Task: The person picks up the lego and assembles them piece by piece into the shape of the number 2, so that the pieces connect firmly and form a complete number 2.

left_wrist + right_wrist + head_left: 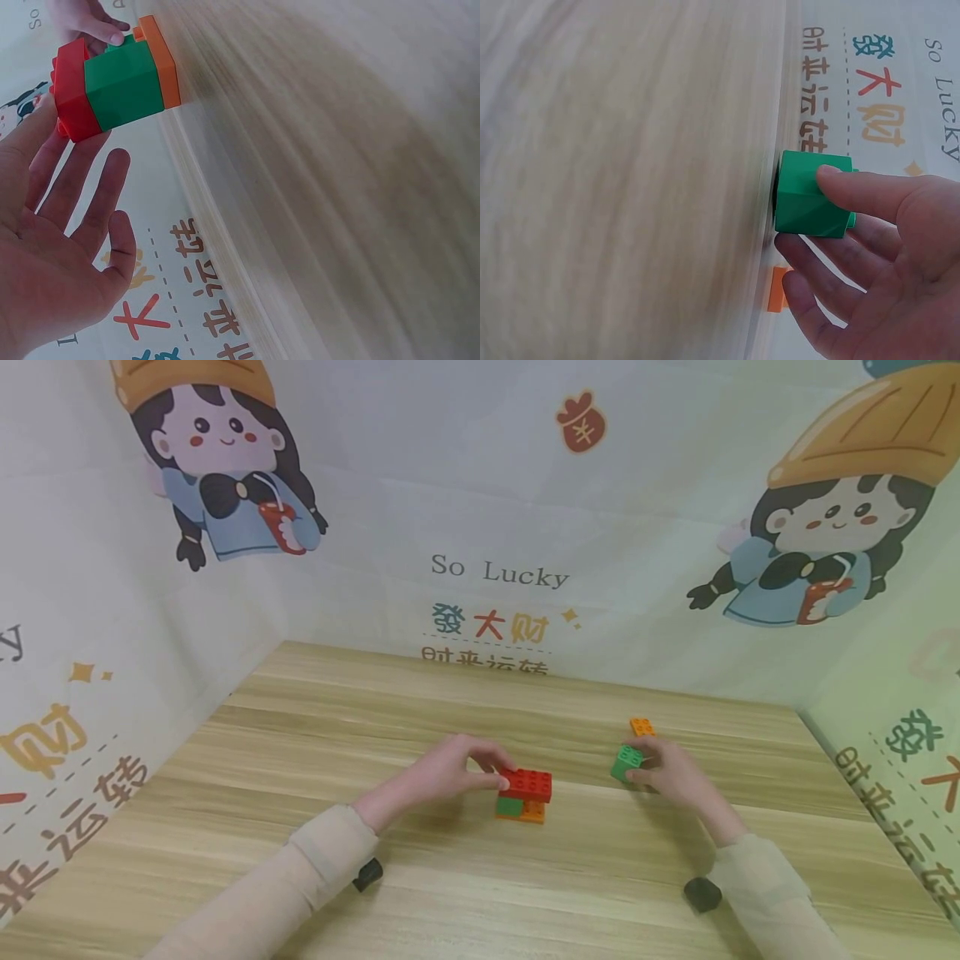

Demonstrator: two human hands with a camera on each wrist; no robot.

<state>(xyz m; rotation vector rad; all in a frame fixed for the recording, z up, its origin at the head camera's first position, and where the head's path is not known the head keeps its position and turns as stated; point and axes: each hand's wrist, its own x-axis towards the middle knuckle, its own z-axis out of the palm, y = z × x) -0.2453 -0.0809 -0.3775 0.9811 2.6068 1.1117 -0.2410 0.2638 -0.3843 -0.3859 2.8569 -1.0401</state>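
On the wood-patterned table, a small stack of three toy bricks is seen near the middle. On its top a red brick is placed; below the left part of this one a middle green brick is set, and at the bottom a base orange brick is laid, whose studs are left uncovered at the right, under the overhanging red part. By the left hand the red brick is gripped at its left end: it is pinched with the thumb and the nearest fingers, while the ring and little fingers are held loosely away from the stack. By the right hand a separate green brick is gripped, well apart from the stack; the thumb is pressed on one face and the fingers are bent around the other side. Whether the table is touched by this brick cannot be told. Just behind it another orange brick is seen. Near the left sleeve and the right sleeve a dark object each is seen, whose kind cannot be told. Behind the table a pale cloth is hung, on which cartoon figures and lettering are printed
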